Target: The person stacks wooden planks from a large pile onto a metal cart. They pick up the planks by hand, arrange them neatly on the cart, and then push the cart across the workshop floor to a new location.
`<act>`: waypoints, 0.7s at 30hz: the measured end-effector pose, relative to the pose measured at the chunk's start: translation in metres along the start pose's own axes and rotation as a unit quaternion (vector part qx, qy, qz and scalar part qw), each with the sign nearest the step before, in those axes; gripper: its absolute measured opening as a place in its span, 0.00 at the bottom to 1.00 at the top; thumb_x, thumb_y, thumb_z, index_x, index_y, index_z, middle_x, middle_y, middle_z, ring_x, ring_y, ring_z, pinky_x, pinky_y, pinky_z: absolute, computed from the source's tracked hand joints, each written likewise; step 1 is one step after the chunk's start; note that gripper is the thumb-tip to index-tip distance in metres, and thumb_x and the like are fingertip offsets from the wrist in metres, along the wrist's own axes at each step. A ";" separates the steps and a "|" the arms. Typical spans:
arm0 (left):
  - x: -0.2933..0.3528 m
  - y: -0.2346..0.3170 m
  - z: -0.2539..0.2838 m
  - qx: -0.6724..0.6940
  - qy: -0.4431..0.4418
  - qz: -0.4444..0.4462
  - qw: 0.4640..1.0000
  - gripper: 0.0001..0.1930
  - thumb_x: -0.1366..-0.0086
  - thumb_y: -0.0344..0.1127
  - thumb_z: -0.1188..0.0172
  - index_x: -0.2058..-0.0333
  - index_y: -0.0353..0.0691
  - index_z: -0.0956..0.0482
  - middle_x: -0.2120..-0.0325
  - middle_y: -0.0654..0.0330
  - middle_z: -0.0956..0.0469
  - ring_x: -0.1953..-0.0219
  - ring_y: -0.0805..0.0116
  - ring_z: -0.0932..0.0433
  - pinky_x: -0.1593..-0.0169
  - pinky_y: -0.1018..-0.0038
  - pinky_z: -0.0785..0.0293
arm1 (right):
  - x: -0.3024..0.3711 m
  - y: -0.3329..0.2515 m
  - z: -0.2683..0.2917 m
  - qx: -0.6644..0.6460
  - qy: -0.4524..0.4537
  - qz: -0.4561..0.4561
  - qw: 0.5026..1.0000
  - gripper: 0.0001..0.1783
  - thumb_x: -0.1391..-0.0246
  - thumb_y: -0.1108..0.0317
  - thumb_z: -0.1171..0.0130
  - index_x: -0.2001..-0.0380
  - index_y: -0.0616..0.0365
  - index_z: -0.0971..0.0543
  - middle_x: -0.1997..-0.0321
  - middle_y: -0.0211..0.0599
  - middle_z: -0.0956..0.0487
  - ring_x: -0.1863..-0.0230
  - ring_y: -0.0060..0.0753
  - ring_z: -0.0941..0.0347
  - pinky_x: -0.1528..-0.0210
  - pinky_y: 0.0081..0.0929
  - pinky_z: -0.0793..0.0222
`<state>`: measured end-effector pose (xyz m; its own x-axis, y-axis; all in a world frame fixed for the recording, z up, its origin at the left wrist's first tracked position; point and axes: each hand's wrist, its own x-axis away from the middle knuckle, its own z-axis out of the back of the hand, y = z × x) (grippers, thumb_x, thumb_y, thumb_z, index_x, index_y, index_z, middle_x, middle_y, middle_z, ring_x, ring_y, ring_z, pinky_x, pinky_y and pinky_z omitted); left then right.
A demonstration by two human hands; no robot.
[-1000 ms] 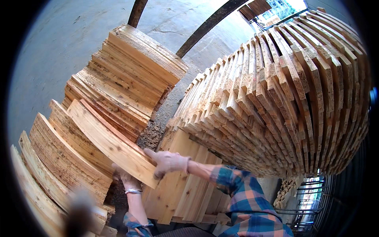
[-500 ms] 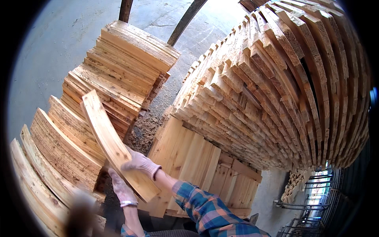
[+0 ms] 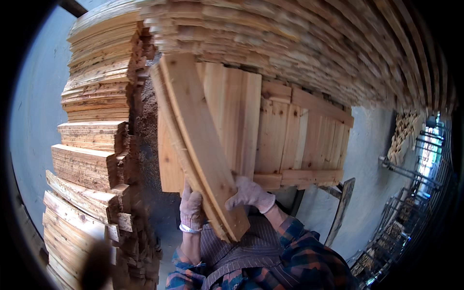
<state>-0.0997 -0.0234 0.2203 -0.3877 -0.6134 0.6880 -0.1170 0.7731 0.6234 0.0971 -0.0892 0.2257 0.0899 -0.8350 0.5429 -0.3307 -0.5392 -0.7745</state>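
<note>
My gloved left hand (image 3: 192,207) and gloved right hand (image 3: 252,194) grip a long wooden board (image 3: 200,130) from its two sides, close to its near end. A seam along its left edge looks like a second board lying against it. The wood is held slanting, its far end leaning left, in front of my striped apron. Behind it is a flat surface of pale planks (image 3: 237,116), partly covered by the held wood. My left fingers are partly hidden by the board's edge; my right thumb and fingers close round the other edge.
Stacks of rough boards (image 3: 99,96) run down the left side, beside sawdust (image 3: 147,111) on the floor. A tall pile of boards (image 3: 290,43) rises beyond the planks. Right of me are a leaning wooden strip (image 3: 340,210) and metal racks (image 3: 401,241).
My view has turned to the right. The held wood has moved from beside the left stacks to in front of the pale planks, and its layered edge now shows.
</note>
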 end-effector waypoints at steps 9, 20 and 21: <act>-0.091 -0.157 -0.178 -0.111 -0.065 0.014 0.992 0.35 0.47 0.26 0.37 0.39 0.31 0.38 0.57 0.54 0.22 0.60 0.66 0.22 0.56 0.74 0.23 | 0.063 0.102 0.198 -0.022 0.215 0.167 0.962 0.33 0.46 0.67 0.42 0.40 0.69 0.39 0.50 0.51 0.27 0.59 0.27 0.25 0.60 0.20 0.28; -0.092 -0.167 -0.188 -0.158 0.068 -0.115 0.978 0.27 0.41 0.19 0.45 0.41 0.30 0.34 0.52 0.55 0.24 0.55 0.71 0.24 0.52 0.78 0.27 | 0.098 0.169 0.228 -0.150 0.375 0.084 0.911 0.24 0.49 0.77 0.43 0.47 0.70 0.28 0.62 0.37 0.20 0.64 0.24 0.25 0.58 0.18 0.28; -0.091 -0.165 -0.186 -0.168 0.059 -0.127 0.976 0.28 0.42 0.19 0.44 0.41 0.29 0.34 0.50 0.55 0.25 0.54 0.71 0.24 0.51 0.78 0.27 | 0.107 0.173 0.236 -0.163 0.373 0.122 0.905 0.25 0.49 0.76 0.44 0.46 0.70 0.28 0.61 0.37 0.20 0.64 0.23 0.25 0.58 0.18 0.28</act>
<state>0.1251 -0.1247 0.1241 -0.2748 -0.8080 0.5212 0.1184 0.5095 0.8523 0.2711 -0.2977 0.0727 -0.6422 -0.5531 0.5308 -0.5254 -0.1867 -0.8301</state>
